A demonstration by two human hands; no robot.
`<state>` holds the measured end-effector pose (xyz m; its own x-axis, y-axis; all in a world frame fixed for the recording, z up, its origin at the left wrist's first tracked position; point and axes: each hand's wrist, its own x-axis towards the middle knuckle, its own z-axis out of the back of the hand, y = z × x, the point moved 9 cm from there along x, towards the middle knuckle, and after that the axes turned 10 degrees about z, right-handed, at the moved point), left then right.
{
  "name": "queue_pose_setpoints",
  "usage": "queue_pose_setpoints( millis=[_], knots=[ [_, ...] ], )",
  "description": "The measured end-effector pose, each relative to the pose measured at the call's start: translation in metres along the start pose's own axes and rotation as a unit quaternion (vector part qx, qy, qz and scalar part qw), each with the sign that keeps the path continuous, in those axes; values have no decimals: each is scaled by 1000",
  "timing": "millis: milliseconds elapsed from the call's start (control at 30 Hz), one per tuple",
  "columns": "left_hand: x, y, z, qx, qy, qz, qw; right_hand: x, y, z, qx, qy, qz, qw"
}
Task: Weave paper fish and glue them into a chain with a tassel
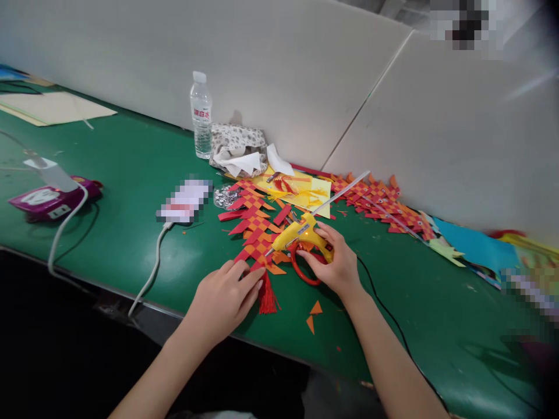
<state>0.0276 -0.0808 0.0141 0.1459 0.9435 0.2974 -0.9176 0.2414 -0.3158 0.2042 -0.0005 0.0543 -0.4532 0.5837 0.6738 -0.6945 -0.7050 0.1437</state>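
My right hand [336,259] is wrapped round a yellow hot glue gun [297,233]. A long clear glue stick [345,191] juts out of its back end, and its nozzle points down and left onto a red and orange woven paper strip [257,224]. My left hand [229,291] pinches the near end of that strip, its fingers close to the nozzle. From this end hangs a red tassel [268,297]. Red-handled scissors [301,274] lie beneath the glue gun, their blades partly covered by it. Whether glue is coming out is too small to tell.
Left of the strip lie a phone [186,201] on a white cable and a bag of small silvery pieces [226,196]. A water bottle [201,116] and a patterned pouch [238,142] stand by the partition. More woven paper pieces [379,201] lie right; orange scraps [316,307] lie near.
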Motion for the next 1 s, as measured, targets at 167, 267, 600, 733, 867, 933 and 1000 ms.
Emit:
queue_pose_setpoints(
  millis=[167, 267, 600, 733, 867, 933, 1000],
  knots=[
    [0, 2, 2, -9, -1, 12, 1000, -1, -2, 1, 2, -2, -1, 1000],
    [1, 2, 2, -10, -1, 17, 1000, -1, -3, 0, 2, 0, 5, 1000],
    [1, 1, 0, 8, 13, 15, 1000, 1, 4, 1, -14, -5, 36, 999],
    [1, 0, -1, 20, 13, 5, 1000, 1, 3, -2, -18, 8, 39, 999],
    [1, 0, -2, 23, 14, 4, 1000, 1, 6, -1, -15, 8, 50, 999],
    [0, 1, -2, 23, 12, 4, 1000, 2, 8, -1, -13, 10, 57, 998],
    [0, 0, -1, 23, 10, 4, 1000, 2, 10, -1, -14, 13, 61, 998]
  ],
)
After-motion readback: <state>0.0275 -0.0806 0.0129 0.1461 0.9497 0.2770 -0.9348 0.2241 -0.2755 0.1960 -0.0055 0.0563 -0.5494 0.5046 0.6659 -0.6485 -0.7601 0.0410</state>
